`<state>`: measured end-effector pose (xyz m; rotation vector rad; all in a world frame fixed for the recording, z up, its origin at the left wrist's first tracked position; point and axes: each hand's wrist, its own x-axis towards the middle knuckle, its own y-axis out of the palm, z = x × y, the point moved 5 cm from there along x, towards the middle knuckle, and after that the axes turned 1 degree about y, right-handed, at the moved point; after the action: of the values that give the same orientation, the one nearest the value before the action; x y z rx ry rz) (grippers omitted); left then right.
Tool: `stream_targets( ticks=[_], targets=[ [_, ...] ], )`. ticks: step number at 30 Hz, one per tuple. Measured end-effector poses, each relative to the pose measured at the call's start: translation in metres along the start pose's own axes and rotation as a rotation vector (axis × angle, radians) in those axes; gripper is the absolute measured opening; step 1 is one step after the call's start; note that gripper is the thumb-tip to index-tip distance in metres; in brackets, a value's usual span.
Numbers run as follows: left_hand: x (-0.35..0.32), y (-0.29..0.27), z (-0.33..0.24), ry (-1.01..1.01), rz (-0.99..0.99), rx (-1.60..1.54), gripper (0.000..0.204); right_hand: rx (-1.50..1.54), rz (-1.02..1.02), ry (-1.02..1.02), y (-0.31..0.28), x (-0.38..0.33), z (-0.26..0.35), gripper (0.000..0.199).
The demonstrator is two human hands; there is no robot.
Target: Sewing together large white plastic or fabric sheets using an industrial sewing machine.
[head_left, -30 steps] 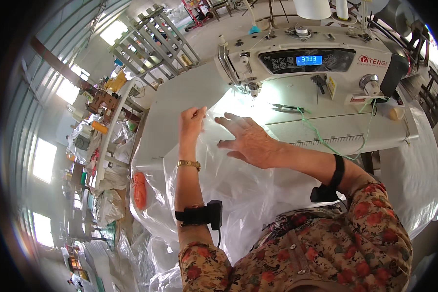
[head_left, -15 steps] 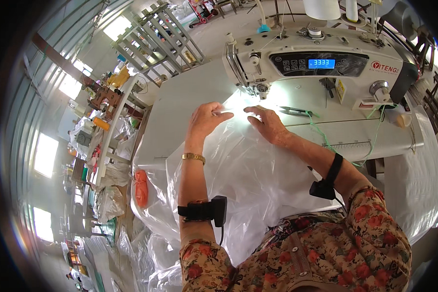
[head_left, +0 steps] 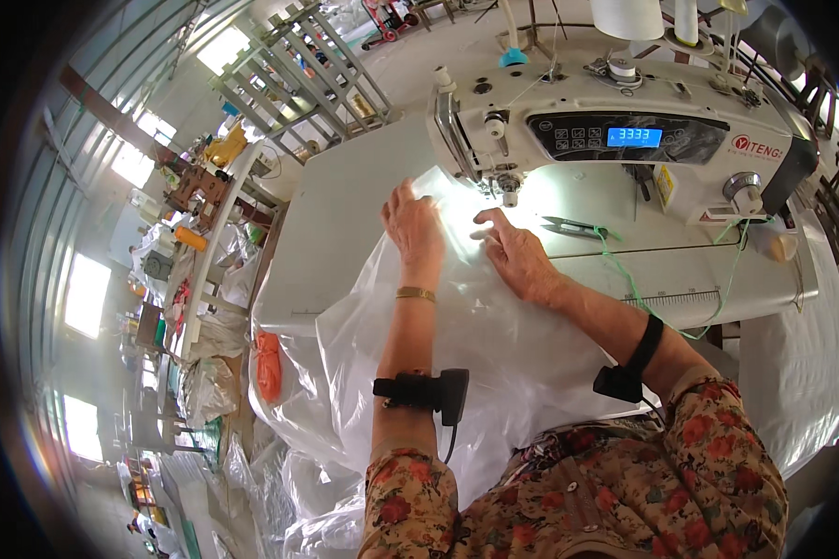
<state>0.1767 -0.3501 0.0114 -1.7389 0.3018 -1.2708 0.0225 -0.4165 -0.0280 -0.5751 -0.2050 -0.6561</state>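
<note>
We see the left hand [head_left: 414, 226] and right hand [head_left: 515, 253] laid flat, fingers spread, gripping nothing, pressing the thin translucent white plastic sheet [head_left: 475, 345] onto the white table [head_left: 345, 224], just beside the needle of the off-white industrial sewing machine [head_left: 625, 140]; small metal thread snips [head_left: 573, 224] lie nr. the right hand.

Thin translucent plastic sheet [head_left: 475, 326], glossy and crinkled, under both bare hands. Smooth matt white laminate tabletop [head_left: 345, 224]. Cream enamelled metal sewing machine [head_left: 625, 121], semi-gloss, with glossy dark plastic control panel [head_left: 639, 138]. Bright polished gold-coloured metal bangle [head_left: 416, 294]. Matt floral cloth sleeves [head_left: 718, 466].
</note>
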Motion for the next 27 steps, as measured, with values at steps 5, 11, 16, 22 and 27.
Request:
stream_targets(
  ticks=[5, 11, 16, 22, 27],
  targets=[
    [-0.001, 0.024, 0.041, -0.202, 0.105, -0.135, 0.018, -0.07, 0.021, -0.07, 0.002, 0.0, 0.001, 0.026],
    [0.005, 0.018, 0.054, -0.243, 0.175, -0.466, 0.021, -0.04, 0.093, -0.173, 0.002, -0.001, 0.003, 0.027],
    [-0.004, -0.019, 0.038, -0.301, 0.229, -0.965, 0.025, -0.058, 0.266, -0.152, -0.001, -0.021, 0.001, 0.023],
    [-0.028, -0.061, 0.001, -0.284, 0.327, -1.138, 0.023, -0.046, 0.339, -0.445, -0.035, -0.077, 0.025, 0.017],
    [-0.032, -0.074, -0.025, -0.238, 0.338, -1.215, 0.02, -0.025, 0.232, -0.303, -0.078, -0.097, 0.055, 0.021]
  ],
)
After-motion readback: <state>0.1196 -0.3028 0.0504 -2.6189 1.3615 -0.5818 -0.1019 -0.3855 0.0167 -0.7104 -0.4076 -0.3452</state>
